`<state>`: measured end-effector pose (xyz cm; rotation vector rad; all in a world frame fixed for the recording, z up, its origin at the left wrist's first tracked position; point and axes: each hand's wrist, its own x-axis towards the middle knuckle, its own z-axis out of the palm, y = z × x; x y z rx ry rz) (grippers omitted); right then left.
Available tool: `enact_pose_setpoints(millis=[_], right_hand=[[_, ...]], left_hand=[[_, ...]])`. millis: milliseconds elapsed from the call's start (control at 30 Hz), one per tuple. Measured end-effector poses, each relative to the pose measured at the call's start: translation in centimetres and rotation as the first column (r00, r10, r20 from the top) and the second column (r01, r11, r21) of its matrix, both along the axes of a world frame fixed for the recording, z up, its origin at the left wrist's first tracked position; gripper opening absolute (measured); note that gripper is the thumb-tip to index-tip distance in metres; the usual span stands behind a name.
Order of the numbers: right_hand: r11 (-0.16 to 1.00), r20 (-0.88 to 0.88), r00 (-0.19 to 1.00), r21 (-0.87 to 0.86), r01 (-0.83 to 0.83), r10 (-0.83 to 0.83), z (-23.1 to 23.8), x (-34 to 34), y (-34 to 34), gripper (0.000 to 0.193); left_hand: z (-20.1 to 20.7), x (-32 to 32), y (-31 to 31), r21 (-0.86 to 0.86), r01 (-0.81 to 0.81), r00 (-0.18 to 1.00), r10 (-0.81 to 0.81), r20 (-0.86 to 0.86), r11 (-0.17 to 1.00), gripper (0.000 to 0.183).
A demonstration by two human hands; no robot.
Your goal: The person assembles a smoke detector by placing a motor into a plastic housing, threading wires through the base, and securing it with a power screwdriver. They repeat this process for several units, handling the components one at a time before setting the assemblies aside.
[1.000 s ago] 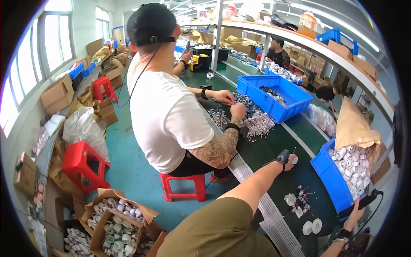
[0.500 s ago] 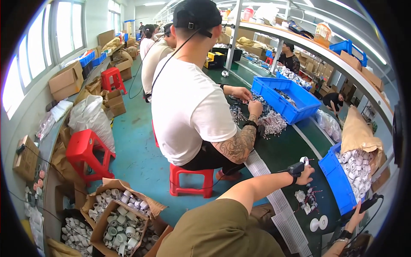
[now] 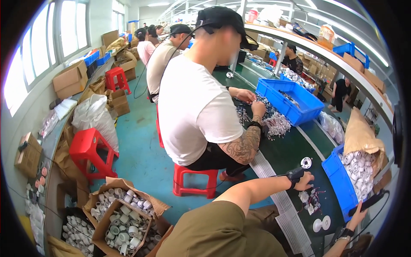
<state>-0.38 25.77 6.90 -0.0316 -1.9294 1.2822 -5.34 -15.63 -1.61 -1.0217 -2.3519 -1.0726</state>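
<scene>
A long dark green workbench (image 3: 282,158) runs through a crowded assembly hall. The left hand (image 3: 305,180) rests on it with fingers loosely curled just above a cluster of small wired parts (image 3: 310,201), kept close for picking. The right hand (image 3: 357,214), at the picture's rim, grips a dark handle (image 3: 368,201) beside the blue bin of white spools (image 3: 342,184); what the handle belongs to is cut off.

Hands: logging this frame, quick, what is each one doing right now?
Left hand: resting on the green bench, fingers curled by small wired parts; whether it grips anything cannot be told.
Right hand: closed on a black tool.
</scene>
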Motion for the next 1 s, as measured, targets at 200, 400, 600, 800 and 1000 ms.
enact_pose_setpoints(millis=[200, 400, 600, 800, 1000], right_hand=[[0.999, -0.109, 0.994, -0.035, 0.014, -0.018, -0.7, -2.8, 4.2, 0.052], [0.985, -0.177, 0.970, 0.005, 0.171, -0.168, 0.4, 0.1, -2.3, 0.054], [0.974, -0.300, 0.943, 0.126, 0.186, -0.141, 0.1, 5.9, -7.9, 0.041], [0.990, 0.068, 0.997, 0.133, -0.055, 0.046, 1.1, 6.3, -13.8, 0.022], [0.931, 0.267, 0.947, 0.264, -0.251, 0.180, -0.6, 7.0, -12.5, 0.017]], left_hand=[[-0.6, -1.6, 1.7, 0.114, 0.097, 0.995, -0.101, 0.025, 0.989, 0.032], [-0.5, 0.6, 2.1, -0.153, 0.104, 0.983, -0.125, -0.137, 0.983, 0.052], [0.2, -0.9, 5.3, -0.347, 0.322, 0.945, -0.280, 0.167, 0.881, 0.050], [1.3, -3.8, 1.5, -0.260, 0.256, 0.961, -0.217, 0.172, 0.931, 0.032], [1.4, -4.6, 4.6, -0.034, 0.201, 0.960, -0.190, 0.206, 0.979, 0.016]])
